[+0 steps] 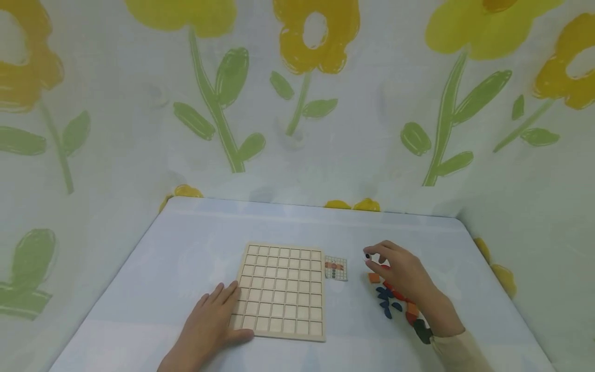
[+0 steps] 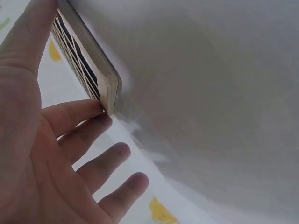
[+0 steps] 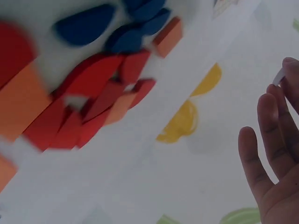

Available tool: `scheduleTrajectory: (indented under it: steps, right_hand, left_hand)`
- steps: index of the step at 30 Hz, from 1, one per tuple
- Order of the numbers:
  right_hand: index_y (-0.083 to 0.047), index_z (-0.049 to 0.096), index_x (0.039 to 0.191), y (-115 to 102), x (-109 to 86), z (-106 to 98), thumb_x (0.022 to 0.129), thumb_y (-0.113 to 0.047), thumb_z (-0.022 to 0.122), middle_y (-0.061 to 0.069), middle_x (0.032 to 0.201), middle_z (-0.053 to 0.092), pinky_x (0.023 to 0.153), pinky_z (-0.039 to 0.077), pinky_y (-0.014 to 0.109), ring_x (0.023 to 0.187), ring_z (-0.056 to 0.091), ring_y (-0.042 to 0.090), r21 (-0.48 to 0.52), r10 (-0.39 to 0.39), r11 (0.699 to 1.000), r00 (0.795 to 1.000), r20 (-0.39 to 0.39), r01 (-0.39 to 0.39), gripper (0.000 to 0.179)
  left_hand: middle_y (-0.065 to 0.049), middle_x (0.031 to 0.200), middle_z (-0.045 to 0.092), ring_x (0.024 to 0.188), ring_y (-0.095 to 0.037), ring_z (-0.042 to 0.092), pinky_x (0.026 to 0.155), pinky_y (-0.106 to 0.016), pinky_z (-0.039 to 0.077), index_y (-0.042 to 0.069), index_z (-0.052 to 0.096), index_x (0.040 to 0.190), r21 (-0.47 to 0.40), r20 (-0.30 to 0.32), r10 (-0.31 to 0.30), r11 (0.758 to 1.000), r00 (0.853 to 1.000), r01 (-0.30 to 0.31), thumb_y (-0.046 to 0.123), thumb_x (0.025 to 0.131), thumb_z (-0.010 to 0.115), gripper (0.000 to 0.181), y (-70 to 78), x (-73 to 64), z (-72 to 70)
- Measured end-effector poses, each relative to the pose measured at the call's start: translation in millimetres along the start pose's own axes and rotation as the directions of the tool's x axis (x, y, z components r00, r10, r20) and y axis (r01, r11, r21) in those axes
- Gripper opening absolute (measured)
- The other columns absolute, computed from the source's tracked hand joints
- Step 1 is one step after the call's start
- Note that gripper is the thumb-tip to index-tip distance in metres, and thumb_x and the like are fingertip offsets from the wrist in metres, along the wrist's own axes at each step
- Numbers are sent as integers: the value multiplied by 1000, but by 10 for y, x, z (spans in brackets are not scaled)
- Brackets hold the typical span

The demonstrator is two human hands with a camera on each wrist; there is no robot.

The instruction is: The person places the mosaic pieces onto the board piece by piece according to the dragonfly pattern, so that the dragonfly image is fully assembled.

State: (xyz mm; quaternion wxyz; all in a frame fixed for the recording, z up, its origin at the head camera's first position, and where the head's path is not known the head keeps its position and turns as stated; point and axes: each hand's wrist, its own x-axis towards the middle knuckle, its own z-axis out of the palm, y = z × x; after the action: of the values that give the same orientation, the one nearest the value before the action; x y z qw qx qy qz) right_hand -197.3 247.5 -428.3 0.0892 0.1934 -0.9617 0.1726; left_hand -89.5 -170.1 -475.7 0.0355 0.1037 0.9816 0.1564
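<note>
My right hand (image 1: 400, 268) is raised over the right side of the table. Between thumb and fingertips it pinches a small white piece with a black dot (image 1: 368, 257), of which only a thin white edge shows in the right wrist view. A square wooden grid board (image 1: 292, 298) lies flat in the middle, its cells bare. At the board's left edge rests my left hand (image 1: 209, 323), fingers straight along the side and thumb at the near corner. The left wrist view shows the fingertips touching the board's edge (image 2: 111, 88).
Beside the board's right edge lies a small printed pattern card (image 1: 335, 268). Loose pieces are scattered under my right forearm: blue half-rounds (image 1: 397, 306), red curved pieces (image 3: 88, 77), orange squares (image 1: 374, 278) and a dark piece (image 1: 422, 330). A flower-patterned cloth (image 1: 353, 150) surrounds the table.
</note>
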Motion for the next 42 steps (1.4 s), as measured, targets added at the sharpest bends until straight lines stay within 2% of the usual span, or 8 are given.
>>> scheduleTrajectory:
  steps: [6, 12, 19, 27, 32, 38, 42]
  right_hand:
    - [-22, 75, 115, -225, 139, 100, 86, -22, 84, -9, 104, 69, 63, 53, 23, 82, 61, 8, 31, -135, 990, 988, -73, 137, 30]
    - [-21, 76, 114, -456, 268, 186, 83, -22, 86, -10, 104, 68, 57, 49, 20, 80, 61, 9, 101, -247, 960, 961, -123, 260, 33]
    - [-22, 75, 116, -727, 420, 326, 89, -26, 81, -11, 106, 68, 58, 50, 18, 81, 62, 9, 142, -236, 958, 967, -98, 248, 28]
    - [-21, 74, 116, -983, 652, 541, 90, -24, 80, -9, 107, 68, 58, 49, 20, 78, 59, 7, 192, -304, 926, 944, -127, 324, 27]
    - [-21, 73, 118, -1109, 787, 680, 93, -25, 76, -9, 110, 67, 60, 49, 20, 79, 60, 7, 214, -334, 914, 939, -83, 344, 25]
    - [-22, 73, 122, -1254, 919, 839, 97, -31, 71, -10, 115, 66, 63, 51, 21, 83, 60, 5, 239, -258, 941, 965, 43, 240, 26]
    - [-23, 72, 123, -1344, 979, 937, 97, -33, 70, -9, 116, 65, 65, 52, 22, 82, 61, 5, 242, -231, 951, 964, 133, 195, 28]
  left_hand:
    - [-19, 155, 43, 142, -46, 37, 112, -66, 33, -4, 51, 145, -13, 9, -4, 1000, 1000, 4, 66, 71, 79, 105, 6, 16, 16]
    - [-17, 157, 42, 143, -46, 36, 114, -65, 32, -2, 50, 147, -13, -8, -9, 1000, 1000, 9, 68, 72, 77, 106, 21, 46, 26]
    - [-16, 157, 42, 143, -45, 36, 114, -64, 32, -2, 50, 147, -4, -4, -24, 1000, 1000, 24, 68, 70, 80, 108, 43, 81, -13]
    - [-18, 156, 44, 143, -47, 36, 114, -65, 32, -4, 51, 145, -20, 9, -40, 999, 999, 40, 62, 68, 84, 106, 79, 73, -48]
    - [-18, 155, 43, 142, -48, 37, 113, -65, 32, -4, 51, 145, -7, 20, -45, 999, 999, 45, 63, 68, 84, 107, 76, 69, -50]
    - [-18, 155, 44, 141, -48, 38, 112, -65, 34, -4, 51, 144, -6, 21, -48, 999, 999, 48, 61, 68, 85, 106, 70, 35, -62]
    - [-19, 155, 44, 141, -49, 38, 112, -66, 33, -5, 51, 144, -18, 28, -46, 999, 999, 46, 60, 68, 85, 106, 57, 21, -55]
